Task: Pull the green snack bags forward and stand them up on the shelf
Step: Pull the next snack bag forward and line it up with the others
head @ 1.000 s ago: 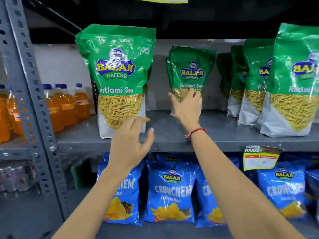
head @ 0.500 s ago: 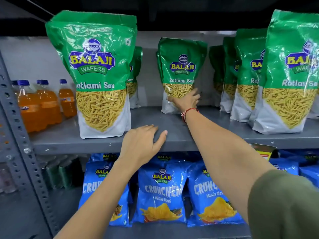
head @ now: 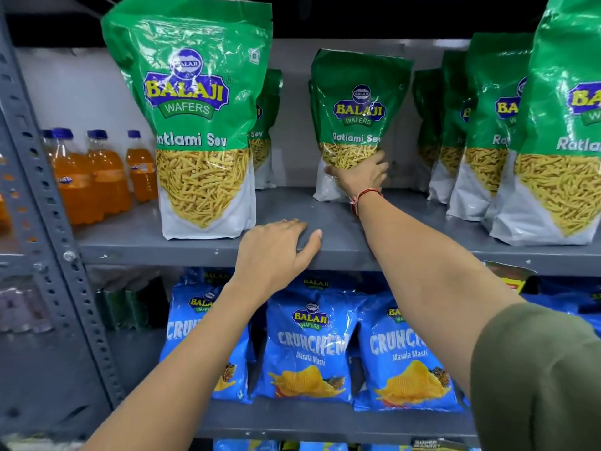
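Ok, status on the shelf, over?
Right hand gripping rear green bag, upright, set back. Left hand flat on shelf edge, empty. Path forward clear.

green bags (head: pixel 195 125) "Balaji Wafers Ratlami Sev", blue bags (head: pixel 310 346) "Balaji Wafers Crunchem Masala Masti"

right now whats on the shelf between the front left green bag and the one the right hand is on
In the head view, bare grey shelf lies between the front left bag and the bag under the right hand. The left hand rests at its front edge.
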A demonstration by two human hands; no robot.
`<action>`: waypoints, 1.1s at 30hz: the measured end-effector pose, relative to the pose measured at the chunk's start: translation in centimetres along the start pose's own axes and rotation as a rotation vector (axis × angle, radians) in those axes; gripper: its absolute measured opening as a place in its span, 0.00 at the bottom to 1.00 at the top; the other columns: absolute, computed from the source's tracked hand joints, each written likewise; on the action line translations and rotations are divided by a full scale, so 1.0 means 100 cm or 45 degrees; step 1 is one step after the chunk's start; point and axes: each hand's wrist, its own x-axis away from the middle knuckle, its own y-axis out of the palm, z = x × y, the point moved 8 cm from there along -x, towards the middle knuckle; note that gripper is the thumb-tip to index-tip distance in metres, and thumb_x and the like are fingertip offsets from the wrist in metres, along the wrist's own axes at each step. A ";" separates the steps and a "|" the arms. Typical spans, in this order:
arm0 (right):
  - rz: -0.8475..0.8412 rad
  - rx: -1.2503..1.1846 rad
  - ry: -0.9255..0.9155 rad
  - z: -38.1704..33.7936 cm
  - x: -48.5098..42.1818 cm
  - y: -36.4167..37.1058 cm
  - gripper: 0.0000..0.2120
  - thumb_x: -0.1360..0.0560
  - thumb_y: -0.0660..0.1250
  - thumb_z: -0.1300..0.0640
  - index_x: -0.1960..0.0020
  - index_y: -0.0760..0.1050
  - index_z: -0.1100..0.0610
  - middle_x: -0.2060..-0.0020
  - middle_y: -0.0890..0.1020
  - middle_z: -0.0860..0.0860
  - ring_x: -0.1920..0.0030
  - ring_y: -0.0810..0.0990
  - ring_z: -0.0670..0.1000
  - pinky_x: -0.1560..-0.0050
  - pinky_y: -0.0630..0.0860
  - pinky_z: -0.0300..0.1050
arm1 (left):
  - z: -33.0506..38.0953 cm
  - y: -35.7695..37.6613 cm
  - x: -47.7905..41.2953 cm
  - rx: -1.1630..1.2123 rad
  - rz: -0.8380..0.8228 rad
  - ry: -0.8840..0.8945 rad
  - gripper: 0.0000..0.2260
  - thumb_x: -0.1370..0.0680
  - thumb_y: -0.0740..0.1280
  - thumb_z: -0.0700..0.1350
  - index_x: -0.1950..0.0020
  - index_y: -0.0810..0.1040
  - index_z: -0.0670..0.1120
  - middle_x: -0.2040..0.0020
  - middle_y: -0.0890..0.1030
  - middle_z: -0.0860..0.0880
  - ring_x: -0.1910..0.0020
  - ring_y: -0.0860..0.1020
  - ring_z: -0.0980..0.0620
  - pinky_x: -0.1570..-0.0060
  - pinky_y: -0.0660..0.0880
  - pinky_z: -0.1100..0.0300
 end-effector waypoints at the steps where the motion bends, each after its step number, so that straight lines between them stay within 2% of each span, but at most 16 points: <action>1: -0.006 0.001 -0.006 -0.001 0.002 -0.002 0.54 0.40 0.79 0.43 0.27 0.52 0.61 0.32 0.63 0.60 0.30 0.63 0.62 0.33 0.66 0.60 | 0.000 0.000 0.000 0.002 -0.001 -0.001 0.29 0.25 0.41 0.62 0.49 0.78 0.50 0.52 0.83 0.51 0.54 0.81 0.49 0.66 0.70 0.56; 3: -0.022 0.009 -0.018 -0.002 0.007 -0.005 0.55 0.40 0.79 0.43 0.26 0.51 0.61 0.31 0.63 0.61 0.30 0.63 0.63 0.33 0.66 0.60 | -0.001 0.001 0.000 0.008 -0.011 -0.004 0.27 0.24 0.44 0.61 0.49 0.79 0.49 0.52 0.83 0.50 0.53 0.81 0.48 0.66 0.71 0.55; 7: -0.027 0.028 -0.032 -0.004 0.019 -0.014 0.58 0.40 0.79 0.42 0.25 0.48 0.60 0.30 0.61 0.61 0.29 0.62 0.62 0.34 0.65 0.60 | -0.001 0.003 0.000 0.030 -0.028 -0.018 0.22 0.21 0.50 0.59 0.53 0.78 0.48 0.56 0.83 0.48 0.56 0.80 0.46 0.69 0.66 0.56; 18: 0.042 0.021 -0.114 -0.009 0.061 -0.052 0.56 0.42 0.79 0.40 0.26 0.52 0.60 0.32 0.65 0.61 0.30 0.64 0.62 0.35 0.67 0.57 | 0.004 -0.002 0.002 0.042 0.006 0.046 0.22 0.20 0.51 0.58 0.52 0.78 0.46 0.57 0.82 0.47 0.57 0.80 0.45 0.68 0.66 0.55; 22: 0.042 0.048 -0.134 -0.009 0.079 -0.066 0.57 0.42 0.78 0.38 0.26 0.51 0.59 0.32 0.65 0.60 0.31 0.65 0.61 0.36 0.68 0.57 | 0.003 0.000 0.001 0.033 -0.023 0.058 0.29 0.23 0.48 0.64 0.45 0.78 0.46 0.48 0.83 0.47 0.50 0.80 0.46 0.60 0.77 0.50; 26: 0.050 0.078 -0.162 -0.011 0.096 -0.080 0.56 0.42 0.77 0.36 0.26 0.52 0.58 0.33 0.67 0.59 0.32 0.66 0.61 0.38 0.69 0.57 | 0.003 0.001 0.001 0.018 -0.037 0.074 0.41 0.31 0.41 0.73 0.43 0.78 0.45 0.44 0.82 0.46 0.47 0.80 0.46 0.56 0.78 0.50; 30: 0.049 0.079 -0.204 -0.013 0.112 -0.092 0.57 0.43 0.77 0.35 0.26 0.53 0.58 0.34 0.67 0.59 0.32 0.67 0.61 0.40 0.70 0.57 | 0.001 0.003 0.000 -0.002 -0.075 0.077 0.45 0.35 0.45 0.78 0.39 0.76 0.46 0.44 0.82 0.47 0.48 0.80 0.46 0.58 0.76 0.52; 33: 0.065 0.090 -0.232 -0.015 0.124 -0.103 0.56 0.43 0.76 0.34 0.27 0.54 0.58 0.35 0.68 0.58 0.33 0.68 0.60 0.41 0.71 0.57 | 0.001 0.002 0.001 -0.013 -0.073 0.076 0.44 0.36 0.47 0.78 0.39 0.76 0.46 0.44 0.82 0.47 0.48 0.80 0.45 0.58 0.76 0.53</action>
